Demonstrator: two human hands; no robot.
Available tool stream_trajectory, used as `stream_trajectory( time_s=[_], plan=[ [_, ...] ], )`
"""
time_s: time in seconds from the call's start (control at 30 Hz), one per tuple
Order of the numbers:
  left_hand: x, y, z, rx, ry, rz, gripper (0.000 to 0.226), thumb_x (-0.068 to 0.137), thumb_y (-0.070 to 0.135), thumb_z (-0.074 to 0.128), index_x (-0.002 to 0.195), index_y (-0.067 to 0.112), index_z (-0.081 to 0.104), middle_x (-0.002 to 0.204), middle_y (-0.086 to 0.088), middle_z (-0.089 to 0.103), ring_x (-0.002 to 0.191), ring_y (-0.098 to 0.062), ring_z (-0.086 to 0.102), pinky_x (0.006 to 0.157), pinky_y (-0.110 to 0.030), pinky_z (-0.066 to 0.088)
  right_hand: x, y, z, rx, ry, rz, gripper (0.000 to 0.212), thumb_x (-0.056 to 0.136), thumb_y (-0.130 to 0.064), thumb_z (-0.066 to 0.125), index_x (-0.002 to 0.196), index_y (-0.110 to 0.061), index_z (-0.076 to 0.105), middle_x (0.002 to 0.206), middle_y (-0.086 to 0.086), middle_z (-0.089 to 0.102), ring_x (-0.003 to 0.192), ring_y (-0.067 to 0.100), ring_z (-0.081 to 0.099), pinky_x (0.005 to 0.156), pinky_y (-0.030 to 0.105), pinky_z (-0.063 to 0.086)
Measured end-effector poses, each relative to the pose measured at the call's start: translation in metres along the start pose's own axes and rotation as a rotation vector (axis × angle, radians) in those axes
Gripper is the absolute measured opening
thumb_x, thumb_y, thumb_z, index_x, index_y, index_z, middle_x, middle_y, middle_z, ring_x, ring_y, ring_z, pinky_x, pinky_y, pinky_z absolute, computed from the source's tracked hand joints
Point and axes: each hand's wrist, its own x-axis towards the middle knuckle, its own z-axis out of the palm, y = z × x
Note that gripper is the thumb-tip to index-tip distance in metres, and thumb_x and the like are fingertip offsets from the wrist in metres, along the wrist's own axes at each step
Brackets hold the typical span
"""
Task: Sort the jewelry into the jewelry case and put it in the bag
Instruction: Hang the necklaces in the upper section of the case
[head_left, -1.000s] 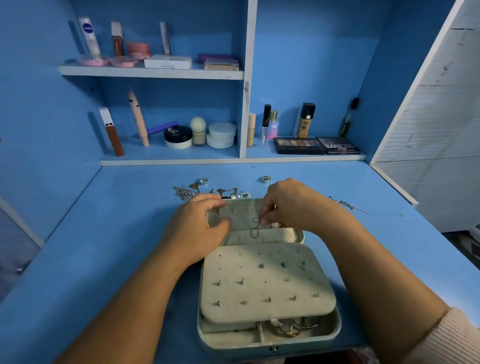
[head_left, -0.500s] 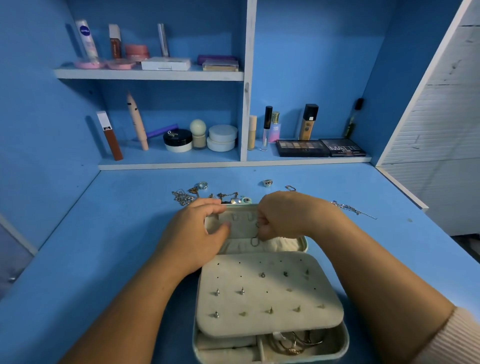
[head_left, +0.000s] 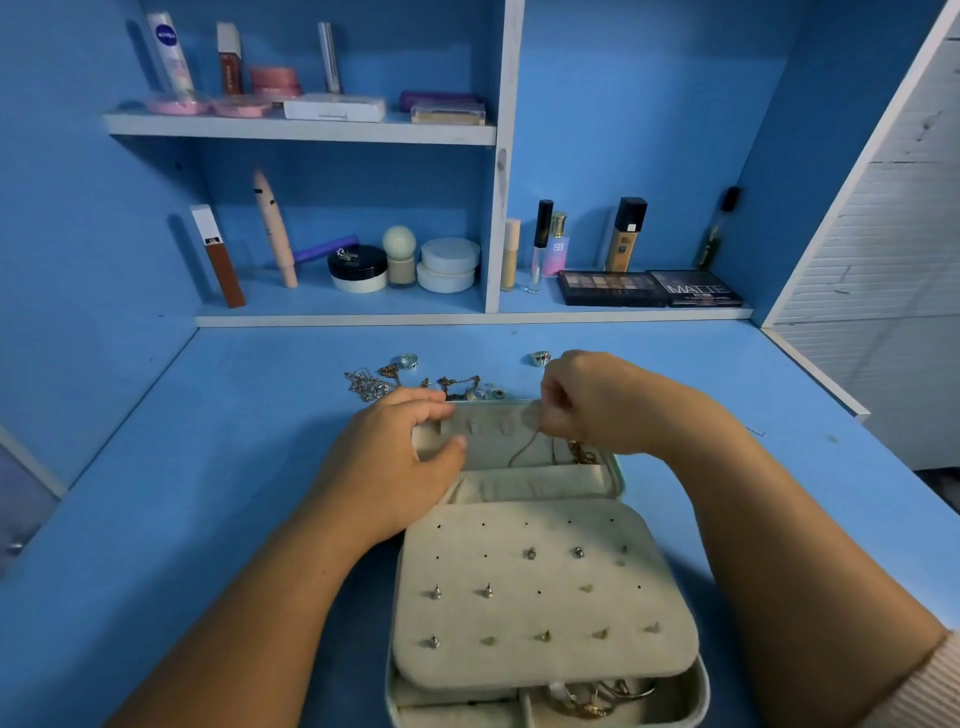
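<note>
The right hand (head_left: 597, 405) pinched a thin chain (head_left: 522, 453) hanging just below it, beside the lid hooks (head_left: 472, 427). The left hand (head_left: 395, 462) gripped the jewelry case (head_left: 530, 488) lid's left corner.

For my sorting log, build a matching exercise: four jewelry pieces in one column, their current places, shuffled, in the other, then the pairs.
1. thin chain
2. stud earrings
3. silver ring
4. bangles

A. in the near tray of the jewelry case
B. on the desk, beyond the case
C. pinched by the right hand
D. pinned in the holed panel

Pairs: 1-C, 2-D, 3-B, 4-A.
</note>
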Motion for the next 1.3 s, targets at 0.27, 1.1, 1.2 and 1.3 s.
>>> stream_trajectory(
  time_s=[0.27, 1.1, 1.2, 1.3],
  plan=[
    [-0.001, 0.001, 0.000, -0.019, -0.009, -0.020, 0.033, 0.085, 0.030, 0.068, 0.118, 0.024, 0.068, 0.126, 0.022, 0.054, 0.107, 0.008, 0.046, 0.083, -0.002, 0.031, 0.010, 0.009, 0.009, -0.022, 0.068, -0.009, 0.016, 0.087, -0.026, 0.055, 0.086, -0.011, 0.057, 0.093, 0.002, 0.049, 0.078, 0.024, 0.056, 0.070, 0.036, 0.049],
    [-0.001, 0.001, -0.002, -0.019, -0.024, -0.019, 0.034, 0.086, 0.030, 0.067, 0.120, 0.023, 0.067, 0.130, 0.018, 0.054, 0.112, 0.006, 0.045, 0.096, -0.016, 0.034, -0.010, 0.006, 0.014, 0.039, 0.120, -0.013, 0.014, 0.082, -0.030, 0.062, 0.095, -0.034, 0.067, 0.097, -0.006, 0.049, 0.091, 0.016, 0.056, 0.083, 0.034, 0.048],
    [-0.001, 0.001, -0.002, -0.018, -0.026, -0.015, 0.034, 0.086, 0.030, 0.067, 0.120, 0.022, 0.067, 0.130, 0.018, 0.055, 0.111, 0.007, 0.045, 0.095, -0.015, 0.033, -0.010, 0.006, 0.013, 0.049, 0.111, -0.013, 0.014, 0.081, -0.034, 0.066, 0.095, -0.036, 0.068, 0.096, -0.007, 0.049, 0.090, 0.014, 0.055, 0.082, 0.033, 0.048],
    [-0.001, 0.001, -0.002, -0.023, -0.026, -0.016, 0.034, 0.086, 0.030, 0.067, 0.119, 0.023, 0.067, 0.129, 0.018, 0.055, 0.108, 0.009, 0.044, 0.093, -0.012, 0.030, -0.012, 0.008, 0.013, 0.035, 0.168, 0.065, 0.013, 0.078, -0.043, 0.068, 0.084, -0.033, 0.067, 0.086, -0.014, 0.046, 0.084, 0.013, 0.053, 0.075, 0.032, 0.046]
  ],
)
